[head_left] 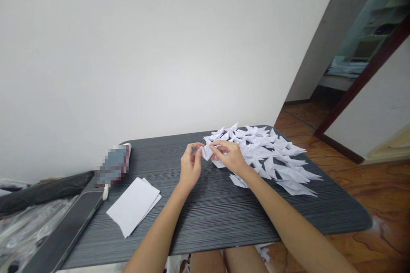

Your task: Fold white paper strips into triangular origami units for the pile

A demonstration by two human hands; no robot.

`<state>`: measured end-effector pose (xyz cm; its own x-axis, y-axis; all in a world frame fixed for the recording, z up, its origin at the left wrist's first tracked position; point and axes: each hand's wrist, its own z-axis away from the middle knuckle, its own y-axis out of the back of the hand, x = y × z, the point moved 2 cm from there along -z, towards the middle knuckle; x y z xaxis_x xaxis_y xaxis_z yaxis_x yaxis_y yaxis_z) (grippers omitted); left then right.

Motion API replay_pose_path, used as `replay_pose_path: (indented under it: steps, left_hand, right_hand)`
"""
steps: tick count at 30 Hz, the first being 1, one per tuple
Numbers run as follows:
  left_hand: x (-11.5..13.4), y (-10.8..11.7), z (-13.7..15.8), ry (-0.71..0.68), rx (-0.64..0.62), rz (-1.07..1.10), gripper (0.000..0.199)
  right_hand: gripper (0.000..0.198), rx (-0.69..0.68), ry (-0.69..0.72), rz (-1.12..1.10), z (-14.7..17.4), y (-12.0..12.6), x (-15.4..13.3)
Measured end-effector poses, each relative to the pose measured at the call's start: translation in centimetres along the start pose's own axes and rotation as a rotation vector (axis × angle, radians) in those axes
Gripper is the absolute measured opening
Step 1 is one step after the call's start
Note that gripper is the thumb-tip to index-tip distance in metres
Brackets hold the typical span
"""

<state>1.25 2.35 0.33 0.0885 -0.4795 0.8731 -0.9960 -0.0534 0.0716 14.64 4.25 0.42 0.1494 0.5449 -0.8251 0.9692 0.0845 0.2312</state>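
Note:
Between my two hands, above the dark table (205,222), is a small piece of folded white paper (207,152). My left hand (191,164) pinches its left side between thumb and fingers. On the other side, my right hand (229,155) grips the paper with thumb and forefinger. Behind and to the right of my right hand spreads a pile of folded white paper figures (265,145) with pointed ends. To the left of my left forearm lies a small stack of flat white paper sheets (134,204).
A phone-like device with a blurred screen (113,164) stands at the table's left end, beside a long dark panel (67,226). Clear plastic wrapping (28,226) lies further left. A white wall (179,51) rises behind the table; a doorway opens at right above the wooden floor (384,187).

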Motion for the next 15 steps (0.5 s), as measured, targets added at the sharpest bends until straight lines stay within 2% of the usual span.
replay_pose_path:
  steps: [3, 7, 15]
  left_hand:
    - [-0.1, 0.0, 0.1, 0.024, -0.003, -0.01, 0.016]
    - [-0.4, 0.0, 0.0, 0.044, 0.005, 0.031, 0.016]
    - [0.2, 0.2, -0.3, 0.013, 0.028, 0.051, 0.014]
  right_hand:
    - [0.018, -0.077, 0.165, 0.185, 0.1, 0.4, -0.8]
    - [0.022, -0.216, 0.333, 0.313, 0.1, 0.8, -1.6]
    - [0.017, -0.331, 0.319, 0.443, 0.2, 1.1, -2.4]
